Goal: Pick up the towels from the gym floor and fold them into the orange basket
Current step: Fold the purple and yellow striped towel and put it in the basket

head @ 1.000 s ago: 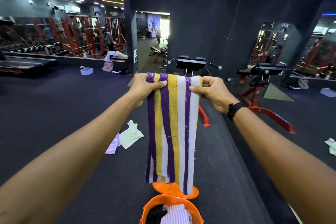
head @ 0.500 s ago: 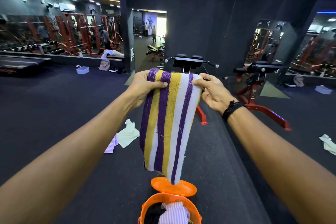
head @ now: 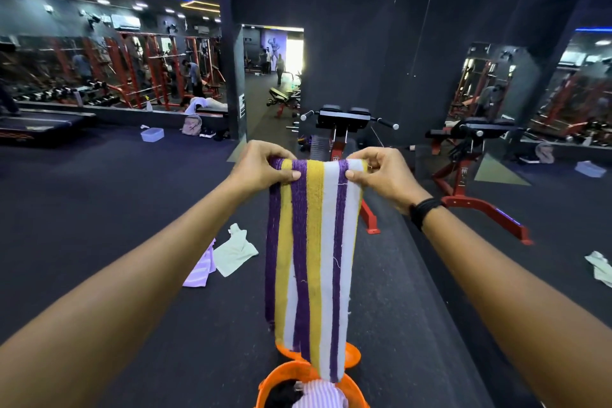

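No readable text anywhere. White sign (head: 242,105) on the dark pillar carries dark marks, too small to read. Small logo plates on the red machine frames (head: 336,156) are blurred, illegible. Poster (head: 274,46) in the far doorway shows a figure, no lettering legible. Markings on the treadmill deck (head: 20,135) at far left are smeared, unreadable. Striped towel (head: 311,252) and orange basket (head: 275,381) show no label or print.
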